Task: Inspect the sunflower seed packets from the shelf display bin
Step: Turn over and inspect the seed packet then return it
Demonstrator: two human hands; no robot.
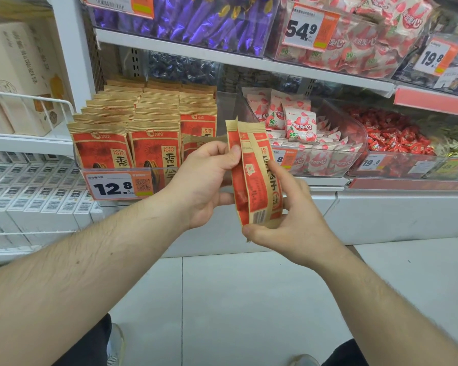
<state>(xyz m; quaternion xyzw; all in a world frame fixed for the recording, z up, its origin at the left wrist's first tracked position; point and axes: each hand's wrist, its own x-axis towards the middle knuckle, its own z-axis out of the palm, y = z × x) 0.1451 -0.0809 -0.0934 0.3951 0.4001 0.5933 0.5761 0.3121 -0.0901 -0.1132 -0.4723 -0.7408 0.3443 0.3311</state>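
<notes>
Two red-and-tan sunflower seed packets (251, 175) stand upright on edge between my hands, in front of the shelf. My left hand (201, 180) pinches their upper left edge with thumb and fingers. My right hand (291, 220) cups their lower end, thumb under the bottom corner and fingers behind. The clear display bin (122, 171) at centre left holds several rows of the same packets (154, 143), with a 12.8 price tag (117, 186) on its front.
Right of the bin, clear bins hold white-and-red snack pouches (299, 125) and red wrapped candies (391, 136). The shelf above carries purple wrappers (204, 19). A wire rack (27, 101) with boxes stands at left. White floor tiles lie below.
</notes>
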